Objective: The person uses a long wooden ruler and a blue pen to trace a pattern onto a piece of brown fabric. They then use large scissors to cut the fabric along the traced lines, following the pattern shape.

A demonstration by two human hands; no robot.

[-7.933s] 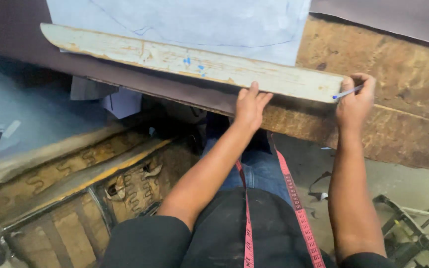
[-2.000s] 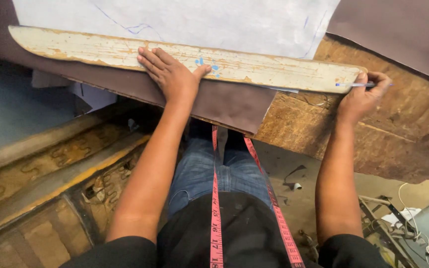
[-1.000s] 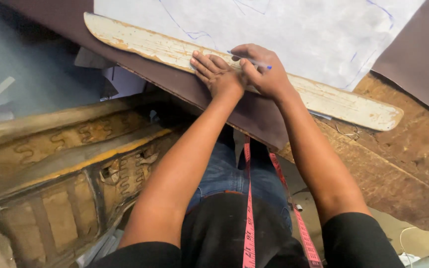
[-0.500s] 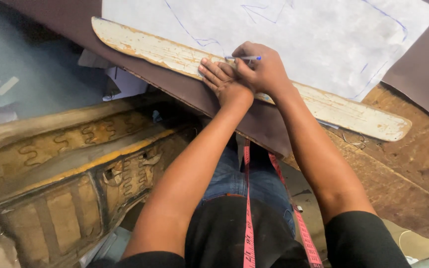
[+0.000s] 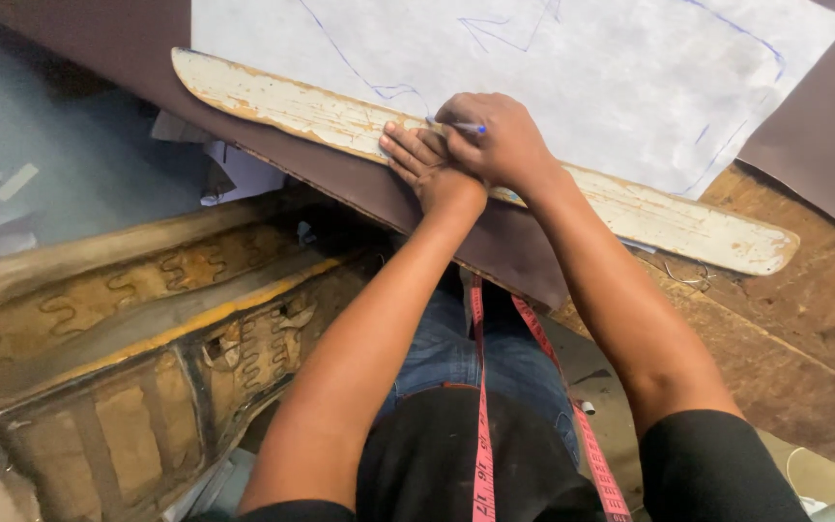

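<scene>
The big brown wooden work table (image 5: 823, 319) is the largest thing here, and it looks rough and worn. A wide dark brown sheet of leather-like stuff (image 5: 495, 242) lies flat on it and hangs a little over the near edge. It looks soft and bendy, so it would flop if you picked it up by one corner.

On top of that lies a big white paper sheet with blue drawn lines (image 5: 582, 77). Paper is light and thin. It can slide or tear, so it needs something to press it down.

Along the paper's near edge lies a long flat wooden ruler with chipped white paint (image 5: 669, 215). It looks stiff and hard, and not very heavy. I think the best place to hold it is in the middle, pressing flat from above, so that neither end swings.

The left hand (image 5: 422, 159) does just that. Its fingers are spread out flat on the ruler, pushing down, and it grips nothing.

The right hand (image 5: 504, 145) sits just beside the left, touching it. It is curled closed around a thin blue pen (image 5: 466, 127), whose tip rests by the ruler's far edge on the paper. The pen is small, hard and light.

A pink measuring tape (image 5: 483, 425) hangs from the person's neck.
</scene>
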